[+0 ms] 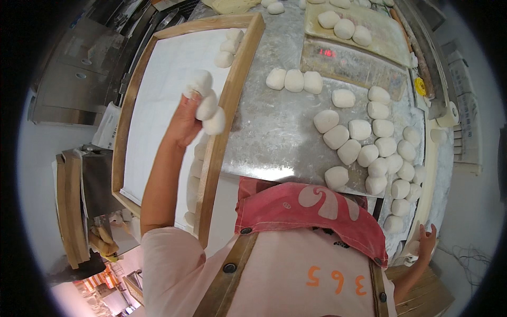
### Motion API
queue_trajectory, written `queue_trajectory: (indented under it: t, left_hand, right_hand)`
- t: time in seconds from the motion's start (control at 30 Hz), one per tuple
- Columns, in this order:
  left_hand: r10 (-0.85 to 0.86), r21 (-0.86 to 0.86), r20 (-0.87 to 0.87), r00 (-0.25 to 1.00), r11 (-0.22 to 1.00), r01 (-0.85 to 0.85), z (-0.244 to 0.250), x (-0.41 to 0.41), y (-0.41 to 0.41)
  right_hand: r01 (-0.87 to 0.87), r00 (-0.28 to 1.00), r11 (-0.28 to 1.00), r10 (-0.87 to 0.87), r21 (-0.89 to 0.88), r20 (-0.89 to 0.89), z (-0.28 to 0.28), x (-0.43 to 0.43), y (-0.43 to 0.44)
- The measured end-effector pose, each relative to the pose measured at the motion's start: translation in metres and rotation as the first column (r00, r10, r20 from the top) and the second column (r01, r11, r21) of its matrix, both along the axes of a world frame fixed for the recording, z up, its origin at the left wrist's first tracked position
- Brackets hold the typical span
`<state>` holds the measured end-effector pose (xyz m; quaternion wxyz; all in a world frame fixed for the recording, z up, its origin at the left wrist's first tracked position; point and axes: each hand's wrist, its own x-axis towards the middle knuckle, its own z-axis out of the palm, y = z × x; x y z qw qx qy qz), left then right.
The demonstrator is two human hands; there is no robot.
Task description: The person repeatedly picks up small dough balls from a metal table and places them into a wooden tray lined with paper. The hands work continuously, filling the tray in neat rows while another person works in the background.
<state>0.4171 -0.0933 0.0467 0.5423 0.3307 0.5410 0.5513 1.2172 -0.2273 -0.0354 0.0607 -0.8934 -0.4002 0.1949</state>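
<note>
My left hand point(187, 119) grips a row of several white dough pieces point(206, 107) pressed end to end, held above a shallow wooden tray point(223, 115). White cloth point(152, 91) lines that tray. Along its right inner side sit a short row of dough pieces point(225, 59) at the far end and another row point(194, 182) nearer me, partly hidden by the rim. Far to the right, my right hand point(427, 239) is raised with fingers apart over a pale belt point(429, 190), beside a dough piece point(412, 248). Nothing shows in its fingers.
Many loose dough pieces point(359, 130) lie on the floured metal table point(269, 126), with a joined row of three point(294, 81) beyond them. Behind stands a scale point(352, 63) with a lit red display; three pieces point(344, 29) rest on its board. Cardboard point(424, 289) is low at right.
</note>
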Motion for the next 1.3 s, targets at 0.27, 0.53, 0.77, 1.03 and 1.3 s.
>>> queue_trajectory:
  t: [0.27, 0.53, 0.77, 1.03, 1.3]
  left_hand:
    - [-0.052, -0.467, -0.326, 0.944, 0.877, -0.113, -0.018, -0.026, -0.014]
    - [-0.342, -0.467, -0.713, 0.612, 0.883, -0.051, -0.020, -0.025, -0.007]
    - [-0.028, 0.078, -0.981, 0.190, 0.846, 0.527, -0.011, 0.093, 0.040]
    - [-0.174, -0.033, -0.984, 0.026, 0.328, 0.944, -0.065, 0.229, 0.087]
    - [-0.283, -0.260, -0.951, -0.125, 0.509, 0.821, -0.065, 0.256, 0.064]
  right_hand:
    - [0.046, 0.998, 0.989, -0.051, -0.144, -0.035, -0.068, 0.052, -0.152]
    - [0.132, 0.978, 0.983, -0.150, 0.126, 0.148, -0.043, 0.019, -0.183]
    - [0.043, 0.986, 0.902, 0.031, 0.429, -0.164, -0.009, -0.042, 0.002]
    - [-0.349, 0.904, 0.927, 0.294, 0.138, 0.311, 0.014, -0.091, 0.102]
    - [-0.277, 0.933, 0.931, 0.201, 0.239, 0.297, -0.006, -0.067, 0.082]
